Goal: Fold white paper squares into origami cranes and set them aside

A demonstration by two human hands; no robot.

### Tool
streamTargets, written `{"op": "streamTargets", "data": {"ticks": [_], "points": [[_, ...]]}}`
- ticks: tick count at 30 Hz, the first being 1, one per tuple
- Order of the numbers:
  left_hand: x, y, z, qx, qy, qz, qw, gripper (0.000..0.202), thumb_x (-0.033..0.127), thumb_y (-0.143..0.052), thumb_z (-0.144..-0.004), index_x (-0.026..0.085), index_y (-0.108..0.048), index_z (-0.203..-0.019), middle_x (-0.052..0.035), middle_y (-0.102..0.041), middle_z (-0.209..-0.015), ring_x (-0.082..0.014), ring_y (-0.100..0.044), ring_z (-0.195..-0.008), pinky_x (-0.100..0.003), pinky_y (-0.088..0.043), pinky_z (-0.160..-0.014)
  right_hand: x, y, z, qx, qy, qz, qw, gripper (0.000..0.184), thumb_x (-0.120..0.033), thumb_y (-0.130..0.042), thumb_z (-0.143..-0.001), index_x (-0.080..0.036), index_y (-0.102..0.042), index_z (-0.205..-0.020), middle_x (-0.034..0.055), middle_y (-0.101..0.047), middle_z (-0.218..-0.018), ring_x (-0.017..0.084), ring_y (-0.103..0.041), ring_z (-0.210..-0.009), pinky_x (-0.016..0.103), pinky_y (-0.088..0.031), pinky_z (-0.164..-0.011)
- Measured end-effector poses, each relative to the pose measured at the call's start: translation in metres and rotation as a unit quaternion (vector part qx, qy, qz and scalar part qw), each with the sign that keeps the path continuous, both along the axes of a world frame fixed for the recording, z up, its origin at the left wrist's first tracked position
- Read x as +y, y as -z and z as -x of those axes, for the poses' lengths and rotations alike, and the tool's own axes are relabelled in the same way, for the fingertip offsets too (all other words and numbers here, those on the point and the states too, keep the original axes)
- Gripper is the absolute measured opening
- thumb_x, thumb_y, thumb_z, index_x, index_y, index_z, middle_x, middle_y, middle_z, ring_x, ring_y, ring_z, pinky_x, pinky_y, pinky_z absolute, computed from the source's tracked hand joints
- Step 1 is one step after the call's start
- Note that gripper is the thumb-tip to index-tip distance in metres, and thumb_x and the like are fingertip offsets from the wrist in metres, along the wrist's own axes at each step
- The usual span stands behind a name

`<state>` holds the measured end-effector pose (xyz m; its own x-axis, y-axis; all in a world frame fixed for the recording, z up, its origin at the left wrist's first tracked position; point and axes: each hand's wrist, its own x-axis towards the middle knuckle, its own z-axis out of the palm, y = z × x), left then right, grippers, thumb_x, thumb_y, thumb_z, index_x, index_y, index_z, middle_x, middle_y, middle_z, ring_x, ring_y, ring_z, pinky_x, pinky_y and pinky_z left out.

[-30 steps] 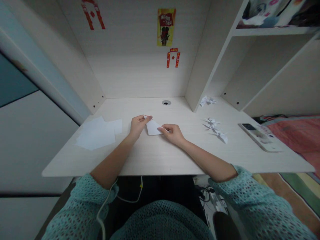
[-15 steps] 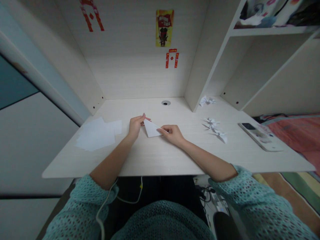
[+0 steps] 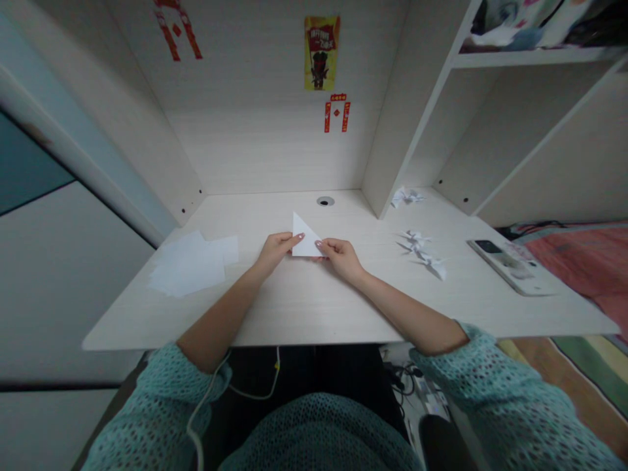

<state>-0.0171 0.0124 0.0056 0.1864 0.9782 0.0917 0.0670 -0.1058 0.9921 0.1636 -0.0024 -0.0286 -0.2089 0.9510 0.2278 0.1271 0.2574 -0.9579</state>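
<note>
We noted loose white paper sheets [image 3: 189, 265] left of the grip; folded paper cranes [image 3: 419, 248] and a smartphone [image 3: 510, 267] lay well right of it on the desk [image 3: 294, 307].

The folded paper triangle [image 3: 305, 237] is plain white, on a desk [image 3: 314, 314] of pale cream with a faint wood grain. The knitted sleeve [image 3: 505, 399] is teal, dotted all over with small dark holes (a fishnet look, really). The poster [image 3: 321, 52] on the back panel is yellow and red, the paper charm [image 3: 336, 112] below it red and gold, the bedspread [image 3: 574, 261] coral red, and the striped cloth [image 3: 579, 373] green, cream and orange.
</note>
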Motion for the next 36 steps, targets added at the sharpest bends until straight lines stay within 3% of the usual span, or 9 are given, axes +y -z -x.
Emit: {"op": "streamTargets", "data": {"ticks": [5,10,13,16,21,25,30,33,36], "points": [[-0.001,-0.001,0.001,0.04,-0.039,-0.025,0.998,0.04,0.051,-0.066,-0.066,0.016,-0.059,-0.048,0.0014,-0.046,-0.046,-0.0098,-0.039,-0.048,-0.024,-0.023,-0.048,-0.003,-0.007,-0.002,-0.005,0.075,-0.072,0.995,0.052,-0.047,-0.059,-0.074,-0.021,-0.056,-0.119,0.006,-0.066,-0.094,0.015,-0.058,-0.074,0.028,-0.046,-0.068],[-0.002,0.002,-0.002,0.045,-0.03,-0.023,0.998,0.039,0.051,-0.064,-0.068,0.016,-0.06,-0.051,0.0017,-0.046,-0.046,-0.0096,-0.038,-0.046,-0.024,-0.025,-0.047,-0.007,-0.01,-0.007,-0.14,0.073,-0.186,0.97,0.052,-0.04,-0.071,-0.066,-0.027,-0.06,-0.116,0.0069,-0.062,-0.112,0.02,-0.058,-0.089,0.03,-0.046,-0.073],[0.0,0.005,-0.004,0.012,-0.005,-0.002,1.0,0.038,0.053,-0.063,-0.068,0.015,-0.065,-0.063,-0.0003,-0.053,-0.054,-0.0101,-0.044,-0.05,-0.022,-0.029,-0.047,-0.006,-0.008,-0.008,-0.164,0.069,-0.186,0.966,0.051,-0.039,-0.069,-0.069,-0.027,-0.059,-0.117,0.0063,-0.064,-0.11,0.019,-0.058,-0.086,0.032,-0.047,-0.074],[0.003,0.008,-0.003,-0.051,0.022,0.044,0.997,0.047,0.058,-0.059,-0.07,0.017,-0.068,-0.091,-0.0052,-0.064,-0.077,-0.0135,-0.055,-0.063,-0.022,-0.036,-0.053,-0.003,-0.005,-0.007,-0.128,0.064,-0.159,0.977,0.047,-0.039,-0.069,-0.069,-0.027,-0.061,-0.115,0.0059,-0.065,-0.109,0.019,-0.059,-0.083,0.033,-0.047,-0.075],[0.005,0.009,-0.001,-0.096,0.052,0.084,0.99,0.063,0.063,-0.052,-0.073,0.021,-0.057,-0.119,-0.0114,-0.062,-0.111,-0.0209,-0.06,-0.088,-0.025,-0.043,-0.063,0.0,-0.005,-0.006,-0.055,0.039,-0.107,0.992,0.046,-0.039,-0.072,-0.064,-0.023,-0.065,-0.107,0.007,-0.066,-0.107,0.017,-0.06,-0.078,0.031,-0.048,-0.073],[0.007,0.008,0.002,-0.098,0.064,0.084,0.99,0.064,0.065,-0.045,-0.076,0.021,-0.055,-0.122,-0.0119,-0.062,-0.113,-0.0214,-0.06,-0.092,-0.025,-0.043,-0.064,-0.003,-0.01,-0.005,-0.031,0.028,-0.094,0.995,0.042,-0.041,-0.066,-0.071,-0.022,-0.064,-0.108,0.0075,-0.066,-0.107,0.017,-0.061,-0.079,0.03,-0.047,-0.073],[0.009,0.009,0.005,-0.061,0.054,0.064,0.995,0.052,0.055,-0.06,-0.071,0.015,-0.064,-0.104,-0.0097,-0.067,-0.094,-0.0184,-0.06,-0.08,-0.026,-0.043,-0.066,-0.003,-0.007,-0.008,-0.075,0.108,-0.114,0.985,0.041,-0.042,-0.041,-0.087,-0.023,-0.052,-0.123,0.0041,-0.066,-0.083,0.016,-0.058,-0.068,0.027,-0.044,-0.063],[0.007,0.01,0.003,-0.004,0.06,0.052,0.997,0.044,0.049,-0.065,-0.068,0.012,-0.066,-0.091,-0.0075,-0.067,-0.084,-0.0164,-0.059,-0.072,-0.026,-0.043,-0.064,0.002,-0.001,-0.011,-0.08,0.141,-0.106,0.981,0.042,-0.038,-0.04,-0.087,-0.024,-0.044,-0.126,-0.0001,-0.06,-0.067,0.013,-0.049,-0.053,0.025,-0.038,-0.053],[0.003,0.011,0.001,0.041,0.089,0.03,0.995,0.044,0.043,-0.069,-0.065,0.012,-0.064,-0.096,-0.0078,-0.068,-0.085,-0.0148,-0.058,-0.068,-0.024,-0.041,-0.058,0.006,0.003,-0.013,-0.07,0.158,-0.091,0.981,0.043,-0.034,-0.041,-0.085,-0.025,-0.04,-0.127,-0.0033,-0.054,-0.059,0.012,-0.044,-0.048,0.023,-0.034,-0.049]]}}
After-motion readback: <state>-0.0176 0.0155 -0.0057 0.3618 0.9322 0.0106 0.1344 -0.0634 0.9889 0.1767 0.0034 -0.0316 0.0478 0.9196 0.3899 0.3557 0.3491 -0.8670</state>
